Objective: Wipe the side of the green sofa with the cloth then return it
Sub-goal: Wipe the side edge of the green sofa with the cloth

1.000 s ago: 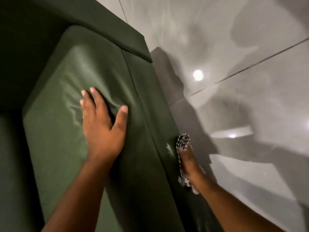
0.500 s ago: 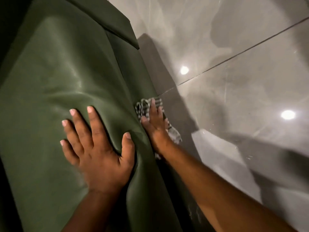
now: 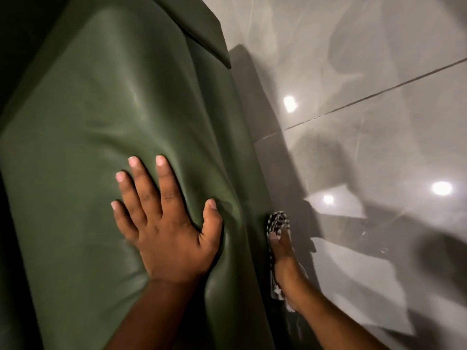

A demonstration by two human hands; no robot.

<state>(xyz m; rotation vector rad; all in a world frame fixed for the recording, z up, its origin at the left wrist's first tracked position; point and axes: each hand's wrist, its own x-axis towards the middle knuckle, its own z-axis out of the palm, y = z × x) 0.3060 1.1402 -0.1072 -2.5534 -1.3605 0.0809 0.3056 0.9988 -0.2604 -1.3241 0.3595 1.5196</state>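
The green sofa (image 3: 106,102) fills the left of the view, seen from above. My left hand (image 3: 166,223) lies flat on its top cushion with the fingers spread, and it dents the fabric. My right hand (image 3: 283,253) reaches down the sofa's outer side and presses a black-and-white checked cloth (image 3: 276,222) against it. The cloth shows above my fingertips and again under my wrist. Most of the sofa's side is hidden by its top edge.
A glossy grey tiled floor (image 3: 379,72) lies to the right of the sofa, with light reflections and dark shadows on it. A dark grout line runs across it. The sofa's raised back or arm (image 3: 204,24) stands at the top.
My right hand with the cloth has slid back down and toward me along the sofa's side. My left hand stays pressed on the cushion.
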